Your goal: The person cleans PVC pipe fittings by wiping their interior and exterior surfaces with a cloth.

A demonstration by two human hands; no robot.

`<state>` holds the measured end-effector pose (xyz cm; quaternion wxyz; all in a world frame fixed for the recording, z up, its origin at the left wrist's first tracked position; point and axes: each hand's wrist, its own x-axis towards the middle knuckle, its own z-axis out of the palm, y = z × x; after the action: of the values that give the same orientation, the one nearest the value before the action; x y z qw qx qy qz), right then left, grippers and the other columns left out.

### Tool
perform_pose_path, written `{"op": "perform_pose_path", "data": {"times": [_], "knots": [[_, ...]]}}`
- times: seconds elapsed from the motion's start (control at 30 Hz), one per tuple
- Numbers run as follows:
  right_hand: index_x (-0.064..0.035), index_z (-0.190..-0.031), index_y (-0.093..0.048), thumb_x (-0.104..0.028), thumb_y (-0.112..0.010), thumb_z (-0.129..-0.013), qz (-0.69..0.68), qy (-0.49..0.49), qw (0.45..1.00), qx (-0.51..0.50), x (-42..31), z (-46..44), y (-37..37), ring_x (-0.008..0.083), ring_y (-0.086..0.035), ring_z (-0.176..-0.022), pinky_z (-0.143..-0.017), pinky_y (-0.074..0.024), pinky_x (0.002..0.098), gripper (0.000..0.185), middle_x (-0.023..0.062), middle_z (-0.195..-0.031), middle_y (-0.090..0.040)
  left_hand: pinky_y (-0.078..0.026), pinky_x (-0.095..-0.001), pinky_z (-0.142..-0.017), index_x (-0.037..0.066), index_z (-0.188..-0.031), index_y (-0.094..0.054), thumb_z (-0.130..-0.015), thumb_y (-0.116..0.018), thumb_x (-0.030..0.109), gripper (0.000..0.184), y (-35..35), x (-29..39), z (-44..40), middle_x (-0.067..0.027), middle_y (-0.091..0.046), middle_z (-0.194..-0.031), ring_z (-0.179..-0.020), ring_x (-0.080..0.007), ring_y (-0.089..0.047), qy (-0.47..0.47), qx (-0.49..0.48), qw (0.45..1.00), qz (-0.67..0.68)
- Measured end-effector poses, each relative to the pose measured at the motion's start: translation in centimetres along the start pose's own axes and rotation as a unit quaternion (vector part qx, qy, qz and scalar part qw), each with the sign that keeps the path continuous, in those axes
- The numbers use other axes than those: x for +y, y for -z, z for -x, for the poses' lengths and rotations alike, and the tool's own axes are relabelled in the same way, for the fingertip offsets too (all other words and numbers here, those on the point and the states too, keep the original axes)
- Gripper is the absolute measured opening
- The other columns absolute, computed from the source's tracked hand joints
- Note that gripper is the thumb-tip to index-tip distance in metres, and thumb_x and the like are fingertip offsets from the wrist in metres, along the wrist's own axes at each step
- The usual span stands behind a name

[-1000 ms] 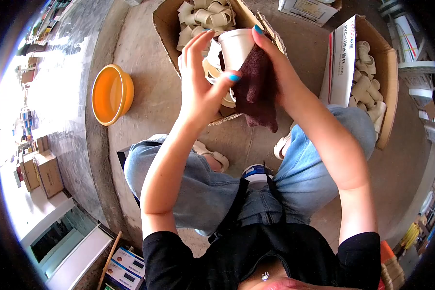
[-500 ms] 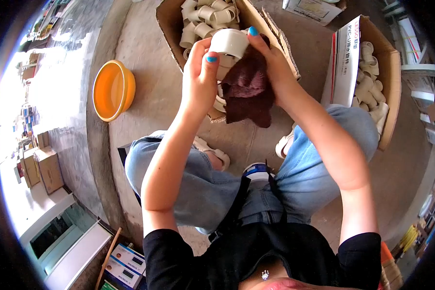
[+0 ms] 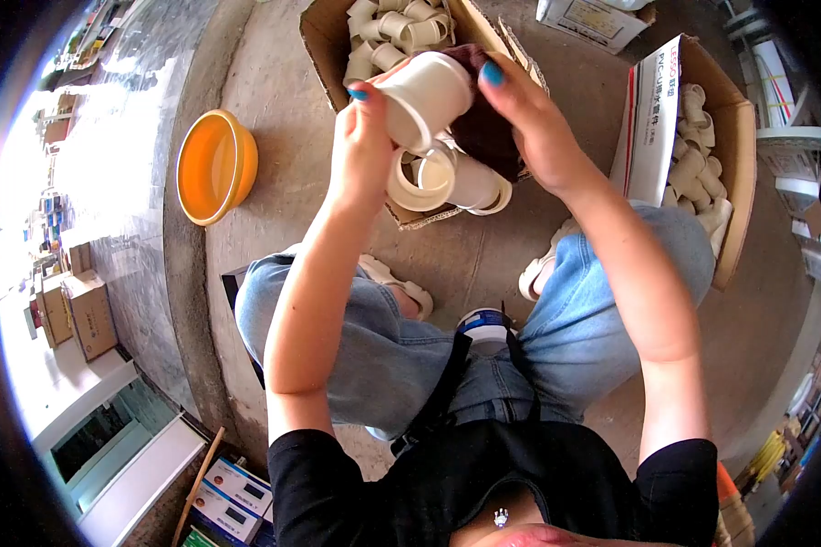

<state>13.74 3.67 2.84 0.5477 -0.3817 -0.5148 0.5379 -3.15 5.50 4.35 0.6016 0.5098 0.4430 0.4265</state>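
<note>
A white pipe fitting (image 3: pixel 429 96) is held up between both hands, tilted, above the near end of an open cardboard box (image 3: pixel 324 53). My left hand (image 3: pixel 363 137) grips its left side, thumb on top. A dark maroon cloth (image 3: pixel 483 132) is in my right hand (image 3: pixel 534 118), bunched against the fitting's right side; my right thumb shows at the top. Just below the held fitting are other large white fittings (image 3: pixel 472 185) at the box's near edge. Smaller cream fittings (image 3: pixel 397 29) fill the far part of the box.
An orange basin (image 3: pixel 243 169) stands on the floor to the left. On the right is a second cardboard box (image 3: pixel 741 173) of cream fittings. Another box (image 3: pixel 593 25) is at the top. My knees and sandals are below the hands. Small boxes (image 3: pixel 233 501) lie at the lower left.
The fitting has been turned and tilted, its open end now towards the lower left. The cloth has moved up and behind its right side, uncovering the large fittings below.
</note>
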Motion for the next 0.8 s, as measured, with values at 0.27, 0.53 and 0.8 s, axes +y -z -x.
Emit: {"op": "perform_pose_path", "data": {"times": [0.27,0.53,0.8], "knots": [[-0.0024,-0.114,-0.05,-0.016,-0.068,-0.06,0.378,0.232,0.884,-0.149,-0.8,0.2,1.1,0.0263,-0.045,-0.106,-0.089,-0.0323,0.0392,0.058,0.0118,-0.104,-0.054,-0.052,-0.0326,-0.072,-0.001,-0.108,-0.052,-0.088,-0.032,0.057,0.064,1.5,-1.2,-0.8,-0.0107,-0.061,-0.094,-0.083,-0.0177,-0.062,0.147,0.024,0.98,0.132],[-0.0162,-0.09,-0.061,-0.026,-0.063,-0.069,0.622,0.396,0.669,-0.099,-0.9,0.1,1.4,0.013,-0.046,-0.101,-0.079,-0.0328,0.0337,0.024,-0.0074,-0.091,-0.06,-0.046,-0.0304,-0.081,0.0,-0.109,-0.052,-0.091,-0.029,0.053,0.061,1.0,0.3,-0.9,-0.011,-0.059,-0.099,-0.091,-0.0177,-0.058,0.173,-0.032,0.978,0.112],[-0.0155,-0.09,-0.062,-0.025,-0.065,-0.066,0.603,0.385,0.695,-0.073,-0.4,0.1,0.8,0.0142,-0.049,-0.098,-0.077,-0.0367,0.032,0.025,-0.0076,-0.093,-0.059,-0.044,-0.0306,-0.082,-0.001,-0.108,-0.053,-0.09,-0.033,0.051,0.058,-0.2,0.3,-0.8,-0.0111,-0.059,-0.099,-0.09,-0.0179,-0.057,0.176,-0.003,0.98,0.087]]}}
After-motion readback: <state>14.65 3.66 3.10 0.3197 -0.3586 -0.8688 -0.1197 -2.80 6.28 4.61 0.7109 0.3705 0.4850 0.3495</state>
